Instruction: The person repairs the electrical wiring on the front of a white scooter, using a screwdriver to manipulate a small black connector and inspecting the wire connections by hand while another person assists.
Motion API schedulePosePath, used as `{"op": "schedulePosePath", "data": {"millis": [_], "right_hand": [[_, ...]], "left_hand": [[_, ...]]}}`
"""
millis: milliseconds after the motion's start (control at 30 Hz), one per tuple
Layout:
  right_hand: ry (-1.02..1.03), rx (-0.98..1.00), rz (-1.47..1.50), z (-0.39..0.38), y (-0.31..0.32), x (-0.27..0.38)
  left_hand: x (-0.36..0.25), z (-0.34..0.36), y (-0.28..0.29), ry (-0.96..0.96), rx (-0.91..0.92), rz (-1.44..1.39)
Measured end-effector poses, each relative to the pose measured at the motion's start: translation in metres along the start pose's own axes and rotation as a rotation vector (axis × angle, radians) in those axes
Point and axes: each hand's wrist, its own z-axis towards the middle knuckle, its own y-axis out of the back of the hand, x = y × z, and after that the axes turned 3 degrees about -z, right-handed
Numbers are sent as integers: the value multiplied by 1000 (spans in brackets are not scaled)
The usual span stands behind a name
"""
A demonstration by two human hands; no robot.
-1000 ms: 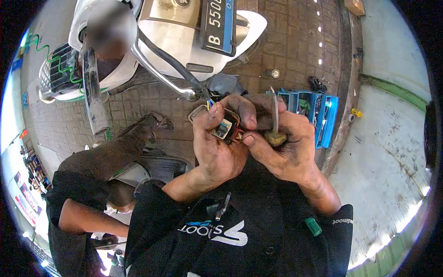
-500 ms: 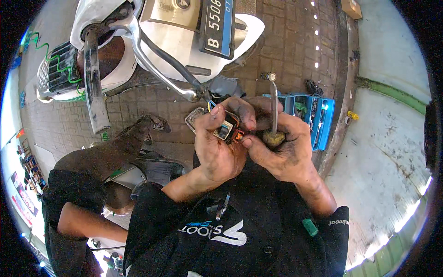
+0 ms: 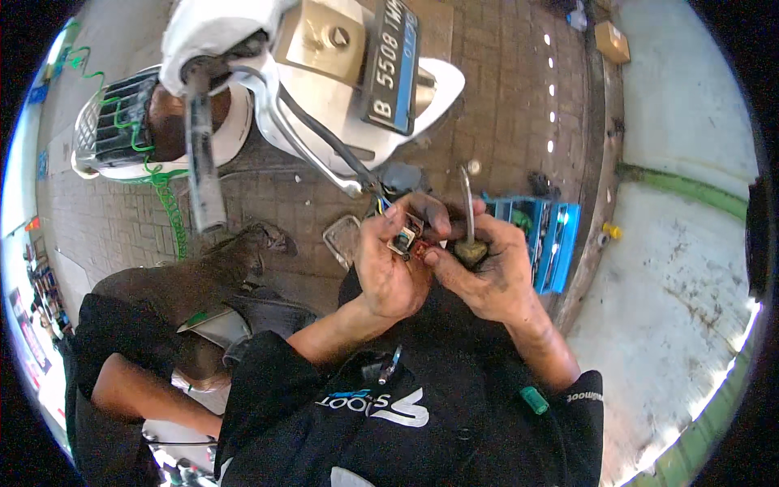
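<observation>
My left hand [image 3: 388, 272] is closed around a small switch-like part [image 3: 402, 241] with a pale rectangular frame and a dark inside, held in front of my chest. Thin coloured wires [image 3: 381, 206] run from beside it up to a black cable [image 3: 329, 136]. A bent metal rod tool [image 3: 469, 203] with a rounded, dirty-yellow end is gripped in my right hand [image 3: 499, 264], its shaft pointing away from me. My right thumb and fingertips meet a small reddish piece [image 3: 420, 249] at the part's edge; whether they pinch it I cannot tell.
A white scooter [image 3: 324, 105] with a bare metal handlebar stands ahead on brick paving. Right of my hands sits an open blue toolbox [image 3: 560, 247]. A co-worker's arm [image 3: 154, 398] and leg are close at left. A green coiled hose [image 3: 169, 207] hangs at left; a pale wall [image 3: 673, 260] rises at right.
The view has shifted, so the scooter appears lower and further right. Both hands stay together at the part, slightly moved; the rod's far end has tilted to the left.
</observation>
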Motion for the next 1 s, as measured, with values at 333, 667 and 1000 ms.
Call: {"op": "schedulePosePath", "data": {"millis": [333, 667, 1000], "right_hand": [[99, 64, 5, 7, 5, 5], [191, 182, 9, 16, 17, -7], [248, 205, 18, 3, 34, -3]], "left_hand": [[17, 1, 7, -166, 34, -85], [32, 17, 13, -319, 33, -92], [22, 11, 15, -129, 333, -387]]}}
